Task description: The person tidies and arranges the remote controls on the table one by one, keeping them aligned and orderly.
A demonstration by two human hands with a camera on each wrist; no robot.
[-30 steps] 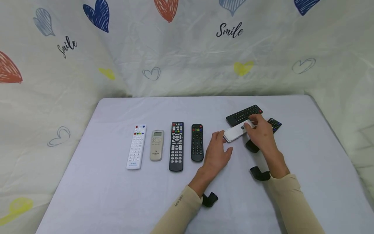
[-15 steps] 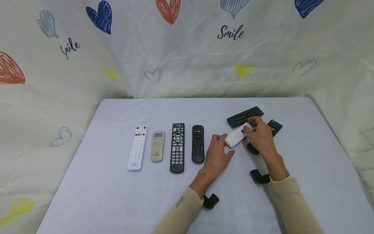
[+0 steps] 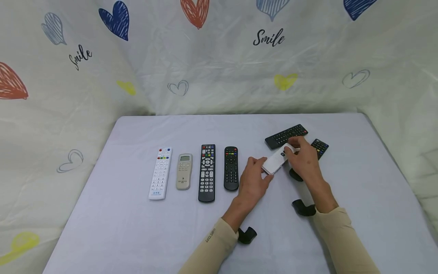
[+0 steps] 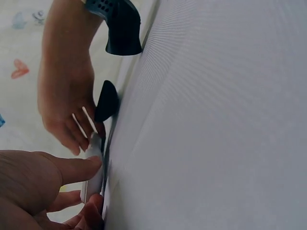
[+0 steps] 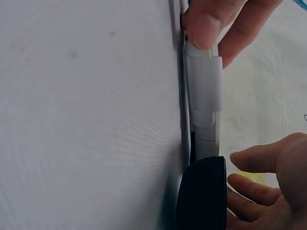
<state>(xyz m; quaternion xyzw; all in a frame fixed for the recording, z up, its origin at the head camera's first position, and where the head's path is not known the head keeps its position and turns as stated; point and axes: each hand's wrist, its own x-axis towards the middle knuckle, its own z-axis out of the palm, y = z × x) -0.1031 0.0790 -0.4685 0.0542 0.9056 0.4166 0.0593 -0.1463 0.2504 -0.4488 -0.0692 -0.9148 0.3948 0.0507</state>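
A white remote control lies slanted at the right of the table, low over its surface. My left hand grips its lower left end between thumb and fingers; the thumb presses its side in the left wrist view. Round the upper right end, which is partly covered, curve the thumb and fingers of my right hand. A black remote lies just behind the white one. Another black remote is partly hidden under my right hand.
Left of my left hand stand remotes in a row: a black one, a longer black one, a small beige one and a white one. A white cloth covers the table; a printed curtain hangs behind.
The white remote has turned to a steeper slant, its lower left end moving toward me. The left thumb has come in against that end. The other remotes stay put.
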